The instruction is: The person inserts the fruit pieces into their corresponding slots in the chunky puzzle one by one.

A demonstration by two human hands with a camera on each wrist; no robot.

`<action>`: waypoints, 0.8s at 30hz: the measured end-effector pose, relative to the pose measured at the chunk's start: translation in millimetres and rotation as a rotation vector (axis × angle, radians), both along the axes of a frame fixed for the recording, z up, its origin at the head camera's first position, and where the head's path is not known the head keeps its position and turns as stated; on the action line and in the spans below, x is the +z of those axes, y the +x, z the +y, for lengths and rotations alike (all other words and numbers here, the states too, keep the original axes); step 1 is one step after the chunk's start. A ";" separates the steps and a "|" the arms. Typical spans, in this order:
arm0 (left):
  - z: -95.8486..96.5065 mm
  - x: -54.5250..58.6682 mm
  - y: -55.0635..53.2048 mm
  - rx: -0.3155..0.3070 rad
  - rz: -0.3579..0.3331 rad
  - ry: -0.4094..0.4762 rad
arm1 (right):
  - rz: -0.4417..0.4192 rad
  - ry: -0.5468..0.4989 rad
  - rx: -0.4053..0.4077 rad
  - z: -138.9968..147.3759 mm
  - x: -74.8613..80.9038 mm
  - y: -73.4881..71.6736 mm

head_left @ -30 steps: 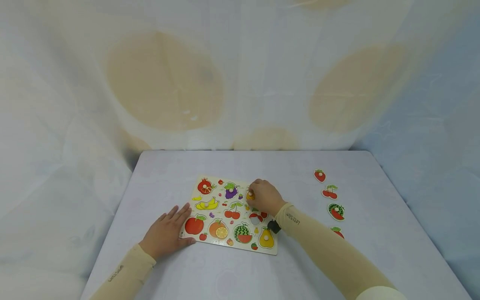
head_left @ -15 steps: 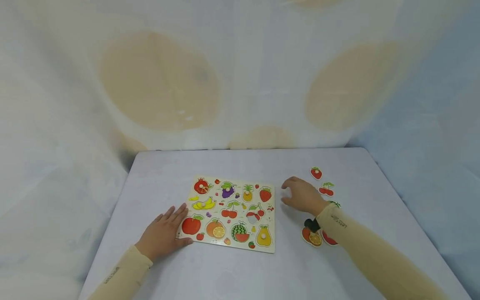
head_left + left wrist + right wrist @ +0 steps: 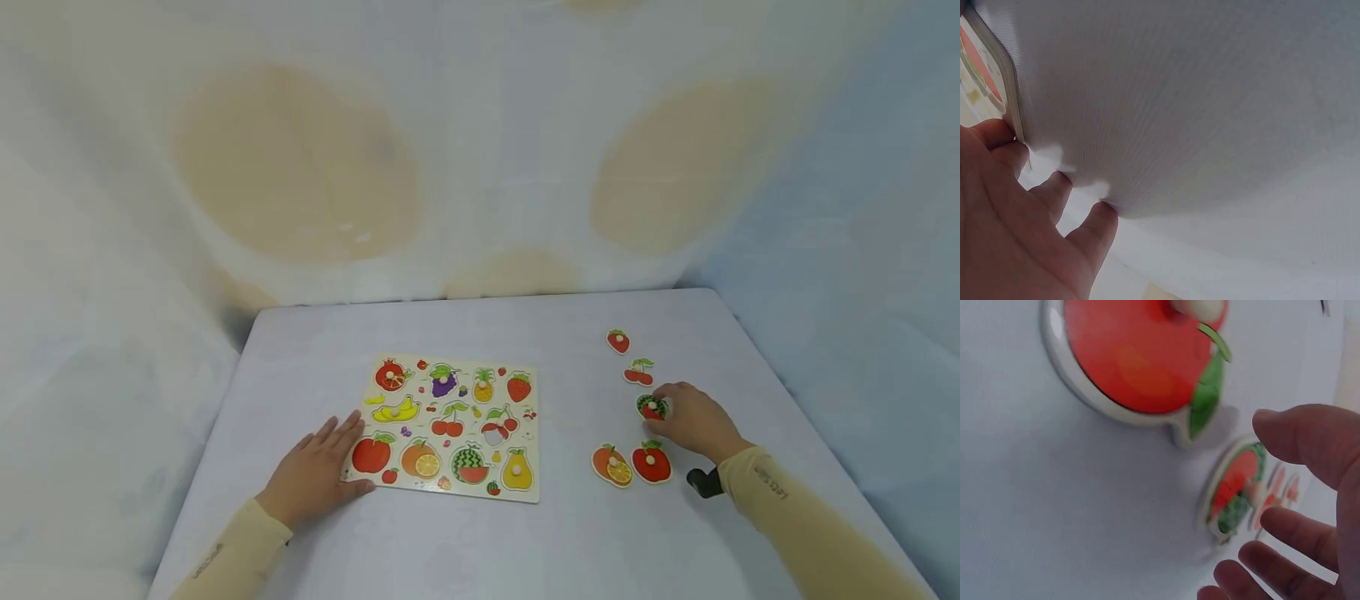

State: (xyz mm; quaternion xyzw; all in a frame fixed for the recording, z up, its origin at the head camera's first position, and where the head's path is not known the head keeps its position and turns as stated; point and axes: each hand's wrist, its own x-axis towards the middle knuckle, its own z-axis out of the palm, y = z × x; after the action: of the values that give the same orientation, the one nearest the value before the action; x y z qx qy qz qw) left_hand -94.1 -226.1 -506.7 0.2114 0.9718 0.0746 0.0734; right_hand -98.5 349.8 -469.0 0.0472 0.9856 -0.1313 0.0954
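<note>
As the watermelon piece (image 3: 651, 407) lies on the table (image 3: 450, 558), right of the board, here's the right hand (image 3: 693, 421) over it: thumb and fingers apart, the knob showing in the gap between them from the wrist, no pinch on it! Whether a fingertip touches, I can't tell. Just beyond sits the cherry piece (image 3: 638, 373), then the strawberry piece (image 3: 618, 342); nearer the person, the apple piece (image 3: 651, 463), with the orange piece (image 3: 612, 465) just beside it. Over to the fruit board (image 3: 532, 448), flat, 5 knobbed pieces in it: pomegranate, grapes, pineapple, bananas, pear. And at its near left corner, the left hand (image 3: 311, 475), spread wide, fingers extended, touching the edge, gripping nothing! Tan sleeves (image 3: 783, 504) cover the forearms.
</note>
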 end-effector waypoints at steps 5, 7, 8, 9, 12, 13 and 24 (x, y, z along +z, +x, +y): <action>-1.7 0.7 0.2 0.004 -0.008 -0.002 | 0.007 0.025 -0.028 -2.7 -13.1 -1.7; -1.8 1.5 0.3 0.003 -0.010 -0.001 | 0.009 0.033 -0.034 -3.0 -16.6 -2.3; -1.9 1.9 0.5 0.004 -0.011 0.000 | 0.010 0.034 -0.037 -3.1 -18.0 -2.5; -1.9 2.5 0.5 0.007 -0.009 0.001 | 0.013 0.030 -0.036 -3.3 -19.0 -2.7; -0.5 1.9 0.7 0.009 0.004 -0.004 | 0.021 0.020 -0.029 -2.2 -20.1 -2.8; -0.5 1.9 0.5 0.009 0.009 -0.006 | 0.026 0.016 -0.027 -2.6 -20.0 -2.9; -2.3 -2.6 -2.5 0.007 0.006 -0.031 | 0.023 -0.001 -0.026 -5.0 -18.9 -7.8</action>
State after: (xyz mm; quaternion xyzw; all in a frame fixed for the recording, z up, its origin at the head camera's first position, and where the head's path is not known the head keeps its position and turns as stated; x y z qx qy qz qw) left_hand -96.6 -228.4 -509.3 0.2069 0.9738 0.0592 0.0735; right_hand -106.4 344.8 -487.8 0.0584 0.9858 -0.1337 0.0825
